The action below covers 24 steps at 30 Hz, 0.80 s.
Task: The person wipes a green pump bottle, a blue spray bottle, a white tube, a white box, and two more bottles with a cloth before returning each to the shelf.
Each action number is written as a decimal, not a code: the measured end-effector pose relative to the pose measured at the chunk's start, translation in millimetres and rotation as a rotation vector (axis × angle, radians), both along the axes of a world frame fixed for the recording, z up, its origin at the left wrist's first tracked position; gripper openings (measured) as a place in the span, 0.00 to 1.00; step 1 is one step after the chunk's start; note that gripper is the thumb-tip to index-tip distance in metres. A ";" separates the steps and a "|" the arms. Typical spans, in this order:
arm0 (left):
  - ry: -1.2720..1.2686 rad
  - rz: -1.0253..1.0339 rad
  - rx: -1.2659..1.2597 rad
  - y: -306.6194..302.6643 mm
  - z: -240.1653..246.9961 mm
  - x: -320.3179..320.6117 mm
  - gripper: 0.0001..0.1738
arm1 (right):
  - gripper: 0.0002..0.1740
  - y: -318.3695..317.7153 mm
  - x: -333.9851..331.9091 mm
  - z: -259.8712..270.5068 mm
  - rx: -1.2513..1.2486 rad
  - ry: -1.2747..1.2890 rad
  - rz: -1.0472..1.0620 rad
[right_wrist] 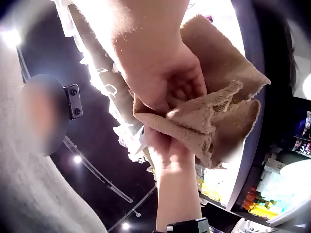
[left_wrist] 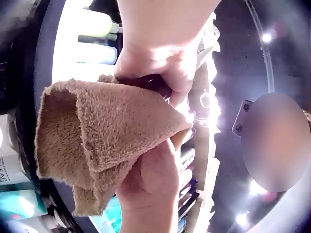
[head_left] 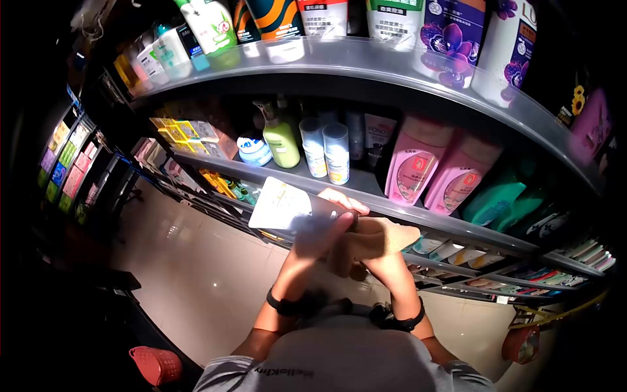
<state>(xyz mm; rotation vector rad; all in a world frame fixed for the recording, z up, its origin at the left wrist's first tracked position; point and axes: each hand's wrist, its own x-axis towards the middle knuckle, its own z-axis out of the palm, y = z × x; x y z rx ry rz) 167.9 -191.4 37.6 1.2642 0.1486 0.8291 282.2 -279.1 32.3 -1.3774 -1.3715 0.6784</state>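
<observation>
My left hand (head_left: 319,240) grips a white bottle (head_left: 277,206), thumb across its near side. The bottle lies tilted on its side, its broad end pointing left, its other end shaded among my fingers. A tan plush cloth (head_left: 385,236) hangs folded beside that end. My right hand (right_wrist: 167,82) holds the cloth with curled fingers, largely covered by it in the head view. In the left wrist view, the cloth (left_wrist: 116,124) spans both hands and hides the bottle. Both hands are close together in front of the middle shelf.
The middle shelf holds a green pump bottle (head_left: 281,144), two pale blue-topped bottles (head_left: 336,153), a blue-and-white jar (head_left: 253,150) and pink bottles (head_left: 411,163). Above, a shelf with a clear front lip (head_left: 366,55) carries more bottles. A red basket (head_left: 155,366) stands at the lower left.
</observation>
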 end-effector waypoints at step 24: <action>0.416 0.558 1.094 -37.4 -11.3 -3.5 0.18 | 0.19 7.8 -16.8 -53.2 0.438 0.985 0.046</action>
